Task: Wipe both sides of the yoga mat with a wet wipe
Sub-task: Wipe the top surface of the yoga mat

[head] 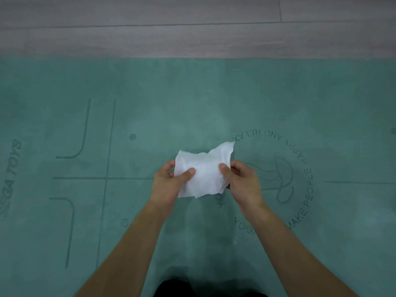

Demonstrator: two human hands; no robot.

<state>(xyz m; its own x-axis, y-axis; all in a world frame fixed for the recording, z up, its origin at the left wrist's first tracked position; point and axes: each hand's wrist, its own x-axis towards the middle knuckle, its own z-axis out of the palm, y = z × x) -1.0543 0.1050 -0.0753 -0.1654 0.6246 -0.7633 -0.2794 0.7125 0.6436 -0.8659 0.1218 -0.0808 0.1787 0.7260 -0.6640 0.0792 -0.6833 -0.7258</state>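
A teal yoga mat [171,99] lies flat on the floor and fills most of the view, printed side up with guide lines and a round logo with lettering. Above its middle I hold a white wet wipe [203,170], partly unfolded and crumpled. My left hand [169,183] pinches the wipe's left edge between thumb and fingers. My right hand [240,181] pinches its right edge the same way. The wipe hangs between both hands, above the mat.
Grey wood-look floor [192,24] runs along the mat's far edge. A dark piece of my clothing [192,290] shows at the bottom centre. The mat extends past the left and right borders of the view.
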